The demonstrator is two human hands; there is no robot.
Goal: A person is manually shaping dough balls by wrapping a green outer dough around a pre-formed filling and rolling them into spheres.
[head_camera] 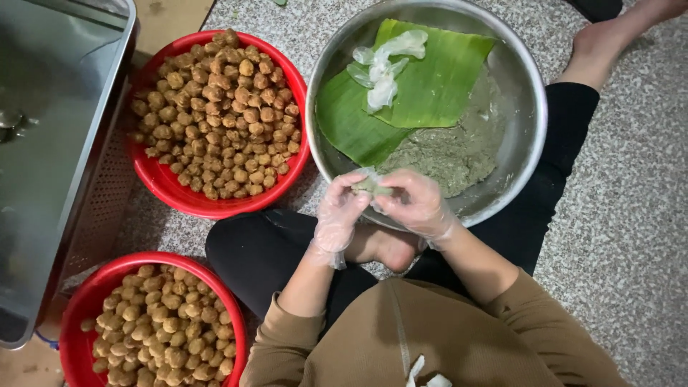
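Observation:
Both my hands wear thin clear plastic gloves and meet over the near rim of a large steel bowl (527, 86). My left hand (340, 208) and my right hand (417, 204) pinch a small lump of grey-green dough (374, 186) between their fingertips. The bowl holds a mass of the same grey-green dough (459, 147), a green banana leaf (423, 86) and a crumpled clear plastic glove (383, 68) lying on the leaf.
Two red basins of brown filling balls sit on the left, one far (161, 179), one near (82, 308). A steel tray (57, 143) runs along the left edge. My crossed legs in black trousers (258, 247) and bare feet rest on speckled stone floor (623, 236).

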